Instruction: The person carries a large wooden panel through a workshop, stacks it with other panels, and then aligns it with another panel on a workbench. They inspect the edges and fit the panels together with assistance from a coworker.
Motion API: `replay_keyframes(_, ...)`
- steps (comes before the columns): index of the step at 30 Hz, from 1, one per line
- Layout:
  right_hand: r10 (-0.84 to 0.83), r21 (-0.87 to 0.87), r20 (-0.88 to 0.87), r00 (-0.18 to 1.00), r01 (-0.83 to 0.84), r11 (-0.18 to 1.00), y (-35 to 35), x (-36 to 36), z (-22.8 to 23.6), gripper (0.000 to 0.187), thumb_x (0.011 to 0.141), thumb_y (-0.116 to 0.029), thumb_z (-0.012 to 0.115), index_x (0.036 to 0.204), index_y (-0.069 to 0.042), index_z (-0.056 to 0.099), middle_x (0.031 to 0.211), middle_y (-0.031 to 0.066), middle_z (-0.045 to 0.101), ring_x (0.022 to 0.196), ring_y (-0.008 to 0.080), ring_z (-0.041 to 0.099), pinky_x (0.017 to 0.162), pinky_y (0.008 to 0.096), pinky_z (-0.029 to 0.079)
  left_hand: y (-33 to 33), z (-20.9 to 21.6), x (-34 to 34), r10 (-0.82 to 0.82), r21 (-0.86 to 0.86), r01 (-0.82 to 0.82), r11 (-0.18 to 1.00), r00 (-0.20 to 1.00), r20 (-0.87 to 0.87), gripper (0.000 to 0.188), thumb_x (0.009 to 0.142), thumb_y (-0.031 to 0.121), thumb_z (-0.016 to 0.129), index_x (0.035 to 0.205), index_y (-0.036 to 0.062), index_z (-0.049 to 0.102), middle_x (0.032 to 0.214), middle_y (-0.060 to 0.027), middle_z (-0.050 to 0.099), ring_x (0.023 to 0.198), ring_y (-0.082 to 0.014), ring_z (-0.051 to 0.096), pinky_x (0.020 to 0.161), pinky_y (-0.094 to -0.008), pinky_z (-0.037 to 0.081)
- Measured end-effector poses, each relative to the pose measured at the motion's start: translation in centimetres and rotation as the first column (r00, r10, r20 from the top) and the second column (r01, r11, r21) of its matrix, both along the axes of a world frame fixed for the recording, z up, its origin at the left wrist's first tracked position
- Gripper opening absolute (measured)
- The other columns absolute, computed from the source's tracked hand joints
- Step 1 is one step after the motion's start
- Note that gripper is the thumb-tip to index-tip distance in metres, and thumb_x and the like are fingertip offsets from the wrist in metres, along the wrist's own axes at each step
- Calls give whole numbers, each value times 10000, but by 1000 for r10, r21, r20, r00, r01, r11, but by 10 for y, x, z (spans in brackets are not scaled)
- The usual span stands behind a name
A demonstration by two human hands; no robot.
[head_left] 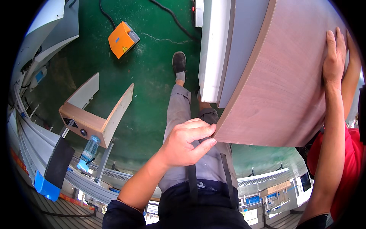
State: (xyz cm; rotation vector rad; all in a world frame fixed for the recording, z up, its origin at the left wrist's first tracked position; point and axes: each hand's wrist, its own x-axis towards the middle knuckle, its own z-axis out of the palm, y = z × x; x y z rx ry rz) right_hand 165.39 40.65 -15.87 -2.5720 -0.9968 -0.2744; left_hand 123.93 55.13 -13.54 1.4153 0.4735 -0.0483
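Note:
A large brown wood-grain board (282, 76) fills the right side, lying on a white and grey machine. My left hand (187, 142) pinches its near left corner between thumb and bent fingers. Toward the board's far right edge, my right hand (334, 57) rests flat on the surface with fingers stretched out. Just beyond that hand, a co-worker's forearm (353, 68) reaches along the same edge; its hand is mostly cut off by the rim of the picture.
A co-worker's red shirt (352, 164) is close at my right. An orange foot pedal (121, 39) with a cable sits on the green floor. At left stands a wood-grain frame (85, 121) beside a plastic bottle (88, 153). The machine's white side (214, 53) borders my legs.

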Motion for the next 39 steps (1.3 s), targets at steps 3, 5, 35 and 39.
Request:
replay_keyframes(3,33,-25,50,998,-32,999,-2,1,-2,654,966,-485,486,1410,-5,470,1478,250,404,1412,365,320,1174,405,221,3,-1,0,-23,8,23,1000,1000,8,240,768,-22,672,994,-104,670,850,-168,678,761,-287,652,709,-351,520)
replay_keyframes(5,16,-49,42,999,-14,999,-1,0,0,615,987,-436,458,1414,7,462,1507,207,387,1430,320,300,1180,370,196,5,-3,0,-56,7,56,998,998,19,236,756,-41,662,984,-103,672,845,-166,680,755,-287,651,703,-350,520)
replay_keyframes(35,-44,-60,-30,999,42,997,5,-12,4,685,970,-499,469,1441,-4,421,1514,259,337,1445,349,254,1184,408,172,-30,11,15,359,114,-346,931,925,-123,85,709,-64,657,792,-46,653,822,-110,666,739,-226,643,668,-308,513)
replay_keyframes(39,-46,-54,-37,998,44,998,5,-11,5,683,971,-496,470,1444,-7,418,1516,257,335,1447,349,253,1185,410,170,-29,9,15,326,138,-315,939,944,-60,68,751,-97,626,812,-68,628,879,-117,664,717,-150,611,660,-252,487)
